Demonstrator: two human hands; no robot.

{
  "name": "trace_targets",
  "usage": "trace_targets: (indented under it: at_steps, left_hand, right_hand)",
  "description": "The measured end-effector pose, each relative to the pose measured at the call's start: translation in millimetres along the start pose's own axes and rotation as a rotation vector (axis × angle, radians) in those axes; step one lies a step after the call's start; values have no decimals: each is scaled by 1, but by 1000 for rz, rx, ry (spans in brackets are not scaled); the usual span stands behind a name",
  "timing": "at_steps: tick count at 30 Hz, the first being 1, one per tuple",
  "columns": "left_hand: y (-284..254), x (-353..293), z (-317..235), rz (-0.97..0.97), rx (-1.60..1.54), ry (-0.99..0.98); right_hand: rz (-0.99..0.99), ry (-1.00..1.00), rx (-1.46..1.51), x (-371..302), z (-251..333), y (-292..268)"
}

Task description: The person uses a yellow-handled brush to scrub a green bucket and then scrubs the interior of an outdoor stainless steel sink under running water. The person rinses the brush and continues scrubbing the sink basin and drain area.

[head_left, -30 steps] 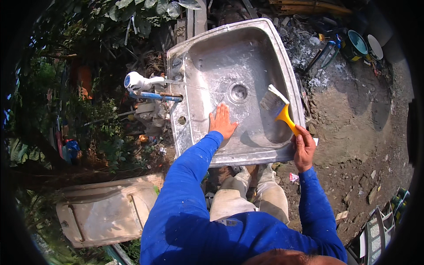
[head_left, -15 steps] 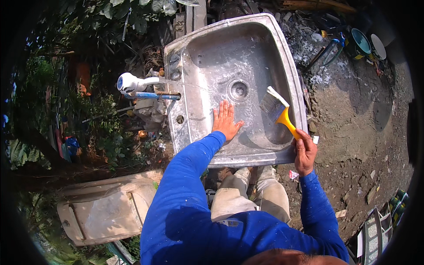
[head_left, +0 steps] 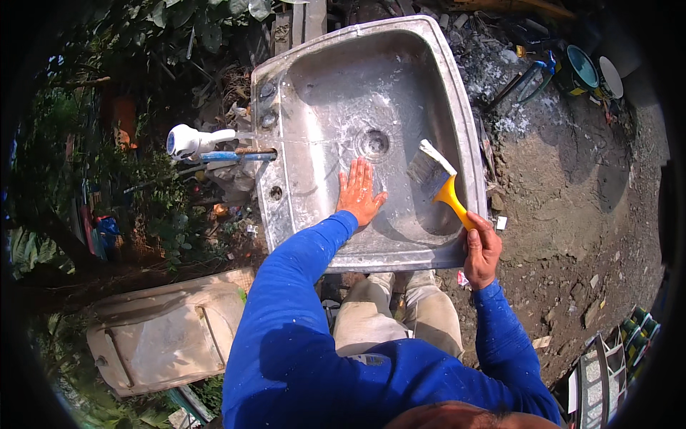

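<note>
Currently held: one yellow-handled paintbrush (head_left: pixel 447 191), over a stainless-steel sink (head_left: pixel 343 86)

Paintbrush: flat, wide, whitish along the bristle tips; slanted over the near right corner of the bowl, bristles up and to the left, handle down toward the near rim. Contact between bristles and steel: cannot be told.

Right hand (head_left: pixel 483 250): fingers and thumb closed around the end of the handle, just beside the sink's near right corner.

Left hand (head_left: pixel 361 193): bare, palm down, fingers straightened and held near one another, thumb out to the right; empty. Position: over the bowl floor, just short of the drain (head_left: pixel 373 143). Whether the palm presses on the steel cannot be told.

Sink: single bowl, worn, with pale streaks around the drain; ledge along the left, pierced by a round hole (head_left: pixel 276 193).

White faucet (head_left: pixel 193 140): beyond the left ledge, spout toward the bowl, above a blue pipe (head_left: pixel 218 156). Thin stream of water (head_left: pixel 307 139) crossing the ledge.

Clothing: blue sleeves (head_left: pixel 300 272), speckled; pale trousers (head_left: pixel 368 314), below the near rim.

Surroundings: beige panel (head_left: pixel 168 336) with two crosswise bars, lower left; leafy plants (head_left: pixel 207 28), upper left; teal-lined bucket (head_left: pixel 582 69) beside a white disc (head_left: pixel 611 77), upper right, on bare ground (head_left: pixel 557 207).
</note>
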State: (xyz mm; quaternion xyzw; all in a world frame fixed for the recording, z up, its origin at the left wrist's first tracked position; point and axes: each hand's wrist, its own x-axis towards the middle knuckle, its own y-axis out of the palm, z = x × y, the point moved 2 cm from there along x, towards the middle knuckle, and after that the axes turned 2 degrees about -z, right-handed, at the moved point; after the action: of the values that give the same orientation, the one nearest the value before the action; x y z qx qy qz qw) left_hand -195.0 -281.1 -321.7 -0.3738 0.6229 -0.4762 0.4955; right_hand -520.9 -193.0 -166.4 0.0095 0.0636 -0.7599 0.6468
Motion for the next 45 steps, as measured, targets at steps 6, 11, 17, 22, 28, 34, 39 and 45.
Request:
trace_targets:
  at_steps: [6, 11, 17, 22, 28, 34, 39, 45]
  left_hand:
    - [-38, -20, 9, 147, -17, 93]
    - [-5, 83, 68, -188, 22, -381]
    - [-15, 92, 57, -147, 24, -227]
    - [-42, -22, 42, 279, 85, 91]
    - [-71, -44, 42, 444, 183, 134]
    - [-40, -29, 62, 200, 123, -37]
    - [-72, -31, 51, 372, 235, 48]
    - [-77, 6, 68, 268, 163, -82]
  right_hand:
    - [18, -27, -31, 2, 2, 0]
    - [39, -85, -62, 8, 6, -1]
    - [62, -69, -31, 3, -4, -7]
    - [15, -143, -4, 9, 1, -3]
    - [44, -63, 52, 4, -5, -4]
    - [65, -147, 14, 8, -6, -6]
    - [66, -114, 34, 8, -1, -7]
    - [45, -111, 21, 6, 0, -2]
